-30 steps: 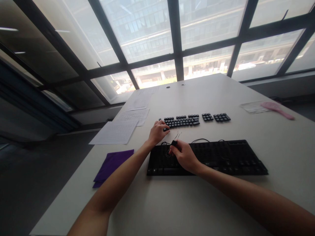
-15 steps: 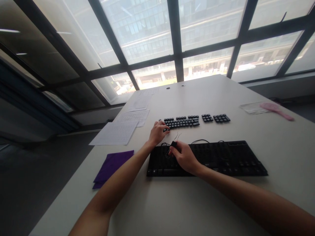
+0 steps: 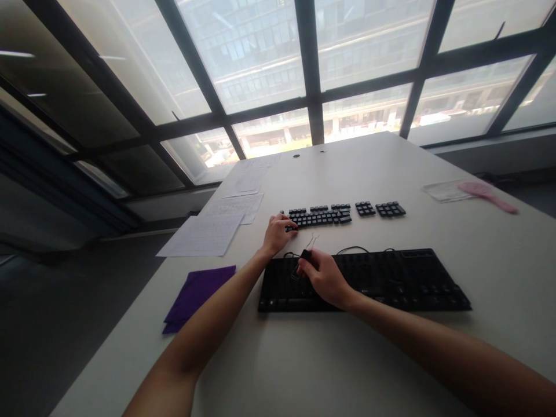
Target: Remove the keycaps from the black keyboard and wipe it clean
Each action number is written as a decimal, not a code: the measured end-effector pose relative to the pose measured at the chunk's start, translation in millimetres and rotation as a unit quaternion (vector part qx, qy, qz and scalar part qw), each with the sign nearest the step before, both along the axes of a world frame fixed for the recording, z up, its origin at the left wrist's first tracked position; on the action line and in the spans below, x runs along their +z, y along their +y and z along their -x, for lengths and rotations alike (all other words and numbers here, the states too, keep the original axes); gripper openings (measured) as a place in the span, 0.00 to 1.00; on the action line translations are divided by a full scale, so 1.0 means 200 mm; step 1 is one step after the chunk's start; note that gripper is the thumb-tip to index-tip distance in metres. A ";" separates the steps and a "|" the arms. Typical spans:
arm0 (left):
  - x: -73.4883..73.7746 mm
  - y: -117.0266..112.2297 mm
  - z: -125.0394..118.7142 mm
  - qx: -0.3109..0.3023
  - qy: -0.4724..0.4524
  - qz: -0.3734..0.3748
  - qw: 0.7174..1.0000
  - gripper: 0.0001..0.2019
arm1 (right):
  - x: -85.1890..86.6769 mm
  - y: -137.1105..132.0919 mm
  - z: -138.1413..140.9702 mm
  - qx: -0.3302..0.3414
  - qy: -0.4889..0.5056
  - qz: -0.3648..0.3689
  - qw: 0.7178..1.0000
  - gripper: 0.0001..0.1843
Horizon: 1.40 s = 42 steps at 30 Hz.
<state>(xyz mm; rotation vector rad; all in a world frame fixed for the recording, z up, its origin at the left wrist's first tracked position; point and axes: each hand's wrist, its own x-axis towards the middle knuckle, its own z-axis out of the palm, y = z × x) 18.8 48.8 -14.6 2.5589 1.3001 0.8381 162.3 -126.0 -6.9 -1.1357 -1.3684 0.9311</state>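
Observation:
My right hand (image 3: 324,277) is closed round the black handle of a keycap puller (image 3: 306,254), whose thin wires stick up from the grip. It hovers over the left part of a black keyboard (image 3: 399,281), which lies flat on the white table. Farther off, my left hand (image 3: 277,233) has its thumb and fingers curled about a black keycap (image 3: 291,229) at the lower left end of the laid-out keycaps (image 3: 321,217). These loose caps stand in rows behind the keyboard. My left fingers partly hide the row's end.
To the left lie a folded purple cloth (image 3: 197,294) and several written paper sheets (image 3: 202,236). A pink brush-shaped thing (image 3: 486,194) rests by the right edge, beside a clear plastic bag (image 3: 443,191). The keyboard's cable (image 3: 354,249) loops behind it. Windows rise beyond the table.
Hardly anything differs. My left fingers have shifted very slightly at the keycap, while my right hand holds the puller in the same spot.

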 end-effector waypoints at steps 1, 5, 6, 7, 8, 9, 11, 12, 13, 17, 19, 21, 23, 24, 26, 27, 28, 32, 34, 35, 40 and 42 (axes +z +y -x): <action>0.00 0.00 0.00 0.000 -0.002 0.002 1.000 0.07 | 0.00 0.00 0.00 0.000 0.003 0.001 1.000 0.13; 0.04 -0.02 0.01 -0.002 -0.019 -0.006 1.000 0.10 | 0.00 0.01 -0.01 0.000 0.026 0.004 1.000 0.13; 0.06 -0.04 0.01 -0.001 -0.028 -0.011 1.000 0.11 | 0.00 0.01 -0.01 0.001 0.034 0.005 0.999 0.13; 0.09 -0.07 0.02 -0.001 -0.038 -0.016 0.999 0.10 | 0.01 0.01 -0.01 0.001 0.043 0.006 0.999 0.13; 0.11 -0.11 0.03 -0.005 -0.047 -0.019 0.999 0.09 | 0.01 0.01 -0.01 0.002 0.050 0.008 0.999 0.12; 0.14 -0.16 0.04 -0.012 -0.055 -0.020 0.998 0.07 | 0.01 0.01 -0.01 0.004 0.053 0.009 0.999 0.12; 0.17 -0.28 0.05 -0.041 -0.063 -0.009 0.997 0.04 | 0.03 0.00 -0.01 0.006 0.042 0.005 0.999 0.11; 0.18 -0.34 0.06 -0.058 -0.061 0.004 0.996 0.04 | 0.03 -0.01 -0.01 0.010 0.026 -0.001 1.000 0.10; 0.18 -0.41 0.07 -0.072 -0.058 0.019 0.996 0.05 | 0.04 -0.01 -0.01 0.015 0.005 -0.009 1.000 0.10; 0.12 -0.60 0.11 -0.102 -0.036 0.069 0.992 0.05 | 0.08 -0.04 -0.02 0.061 -0.093 -0.049 0.993 0.07; 0.09 -0.64 0.12 -0.109 -0.029 0.077 0.991 0.05 | 0.09 -0.05 -0.03 0.088 -0.128 -0.053 0.986 0.06; 0.06 -0.66 0.12 -0.115 -0.029 0.077 0.990 0.06 | 0.09 -0.06 -0.04 0.103 -0.146 -0.048 0.983 0.06; 0.05 -0.66 0.12 -0.114 -0.033 0.073 0.990 0.07 | 0.09 -0.08 -0.05 0.110 -0.161 -0.050 0.980 0.07; 0.05 -0.66 0.12 -0.113 -0.035 0.071 0.990 0.07 | 0.09 -0.09 -0.05 0.116 -0.173 -0.055 0.976 0.07; 0.06 -0.66 0.12 -0.111 -0.040 0.069 0.991 0.08 | 0.08 -0.12 -0.05 0.128 -0.214 -0.077 0.965 0.07; 0.06 -0.67 0.12 -0.110 -0.043 0.068 0.991 0.08 | 0.08 -0.14 -0.05 0.129 -0.240 -0.092 0.958 0.07; 0.07 -0.67 0.12 -0.109 -0.044 0.066 0.991 0.08 | 0.07 -0.15 -0.05 0.127 -0.269 -0.111 0.948 0.07; 0.11 -0.70 0.14 -0.130 -0.040 0.079 0.988 0.08 | 0.04 -0.19 -0.06 0.125 -0.355 -0.179 0.909 0.10; 0.14 -0.71 0.16 -0.162 -0.023 0.106 0.981 0.07 | 0.03 -0.19 -0.06 0.130 -0.340 -0.179 0.914 0.10; 0.16 -0.71 0.16 -0.179 -0.012 0.118 0.977 0.08 | 0.02 -0.18 -0.07 0.127 -0.314 -0.165 0.926 0.10; 0.18 -0.69 0.18 -0.250 0.008 0.143 0.958 0.11 | 0.03 -0.15 -0.09 0.108 -0.171 -0.072 0.977 0.07; 0.17 -0.68 0.18 -0.256 0.017 0.132 0.957 0.11 | 0.03 -0.13 -0.09 0.102 -0.152 -0.051 0.982 0.08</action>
